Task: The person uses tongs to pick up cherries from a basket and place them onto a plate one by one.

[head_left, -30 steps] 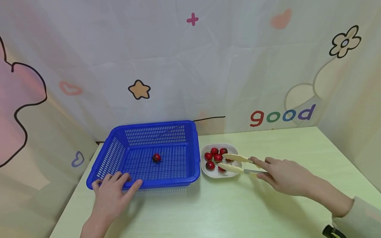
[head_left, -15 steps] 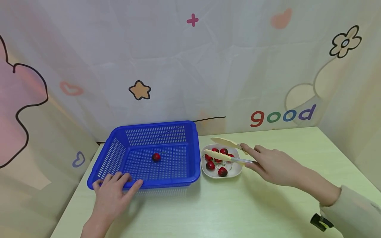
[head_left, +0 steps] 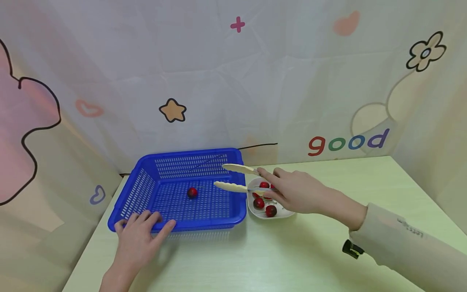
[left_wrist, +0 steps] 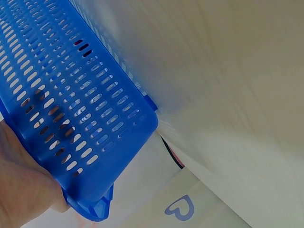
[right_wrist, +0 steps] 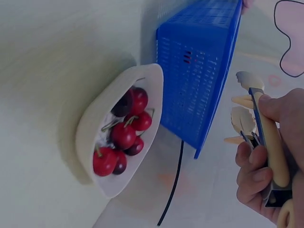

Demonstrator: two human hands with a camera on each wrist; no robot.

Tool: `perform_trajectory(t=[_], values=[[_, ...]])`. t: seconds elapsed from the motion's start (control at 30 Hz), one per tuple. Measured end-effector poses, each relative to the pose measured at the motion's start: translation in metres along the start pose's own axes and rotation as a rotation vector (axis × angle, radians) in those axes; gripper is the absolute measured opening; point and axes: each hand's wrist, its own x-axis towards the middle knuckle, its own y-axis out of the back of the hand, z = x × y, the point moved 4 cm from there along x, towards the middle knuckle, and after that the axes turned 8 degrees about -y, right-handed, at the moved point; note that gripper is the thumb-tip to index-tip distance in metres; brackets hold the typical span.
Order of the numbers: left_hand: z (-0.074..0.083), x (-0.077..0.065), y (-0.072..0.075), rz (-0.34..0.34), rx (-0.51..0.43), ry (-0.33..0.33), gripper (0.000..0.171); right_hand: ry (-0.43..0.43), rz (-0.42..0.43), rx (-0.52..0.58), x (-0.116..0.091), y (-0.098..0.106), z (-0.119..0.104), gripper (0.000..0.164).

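My left hand (head_left: 134, 245) grips the front left rim of a blue plastic basket (head_left: 204, 224), fingers over the inside. A single dark red cherry (head_left: 192, 192) lies on the basket floor. My right hand (head_left: 303, 192) holds cream-tipped tongs (head_left: 233, 187), whose tips stand apart over the basket's right side with nothing between them. Right of the basket is a white dish (right_wrist: 88, 126) with several cherries (right_wrist: 123, 136) on green stems. In the head view my right hand and the tongs hide part of that dish.
A pale green tabletop (head_left: 226, 263) bears the basket and dish. Behind it hangs a printed cloth (head_left: 204, 73) with a star and the word "good". A black clip-like object (head_left: 352, 249) shows below the right sleeve (head_left: 405, 243).
My right hand has carried the tongs left, from over the dish to above the basket's right side. One cherry in the dish has shifted slightly. The left hand and basket stay put.
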Motion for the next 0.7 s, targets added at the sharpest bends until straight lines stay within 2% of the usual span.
perform_trajectory(t=[0.1, 0.37, 0.7], values=[[0.000, 0.000, 0.000, 0.000, -0.002, 0.001, 0.044, 0.017, -0.022, -0.036, 0.015, -0.004, -0.009, 0.061], [-0.001, 0.001, 0.001, -0.008, 0.002, 0.003, 0.045, 0.024, -0.152, -0.098, 0.054, -0.017, -0.034, 0.065], [-0.001, 0.000, -0.001, -0.003, 0.000, -0.001, 0.044, 0.021, -0.223, -0.199, 0.093, -0.035, -0.057, 0.065]])
